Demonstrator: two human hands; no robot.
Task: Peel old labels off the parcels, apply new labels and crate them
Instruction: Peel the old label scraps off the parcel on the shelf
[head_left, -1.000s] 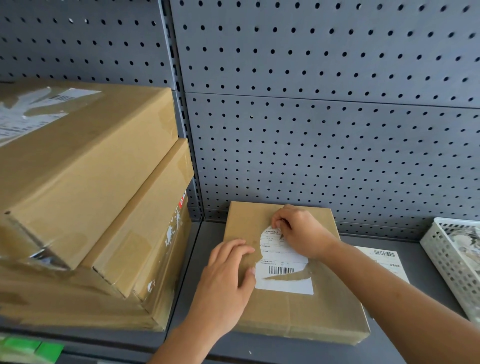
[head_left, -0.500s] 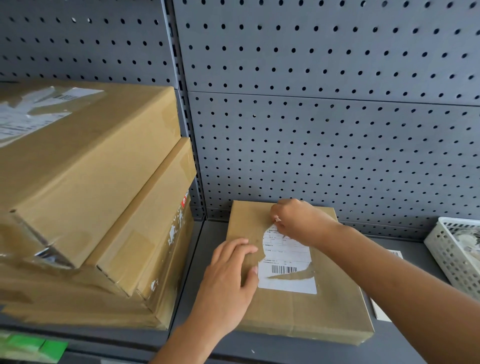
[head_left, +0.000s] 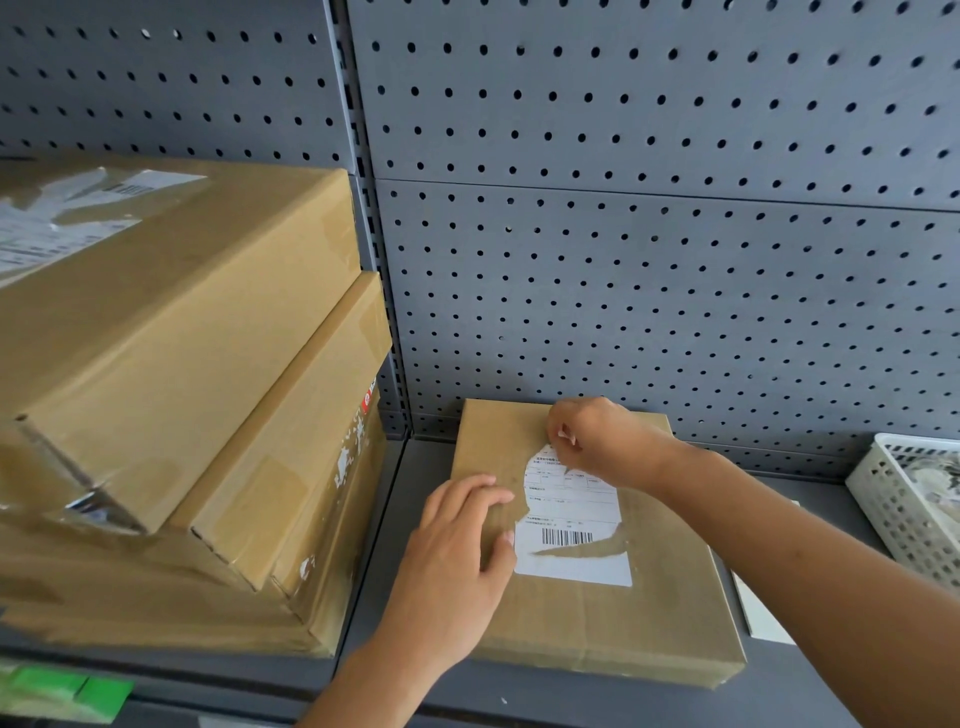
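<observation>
The parcel (head_left: 597, 587) lay flat on the grey shelf (head_left: 389, 530), at about 6 o'clock in the view, with its far edge close to the perforated back wall (head_left: 649, 286). On its top sat the old label (head_left: 571, 525), white with a barcode, already torn along its left side and with a ragged gap beside the barcode. The right hand (head_left: 602, 441) was at the label's upper edge, at 12 o'clock of the label, its fingers closed in a pinch on a small lifted scrap of the paper. The left hand (head_left: 457, 561) rested flat on the cardboard at 9 o'clock of the label, fingers spread and relaxed, grasping nothing — it only pressed the parcel down.

To do this step well, I think the pull should go low and slow, nearly parallel to the surface, toward 6 o'clock, so that the paper came off in one piece instead of tearing again. The pressing hand should be near the peel line.

A stack of bigger boxes (head_left: 171, 374) stood at 9 o'clock, a white basket (head_left: 904, 509) at 3 o'clock, and a white sheet (head_left: 758, 613) — partly hidden — just right of the parcel.
</observation>
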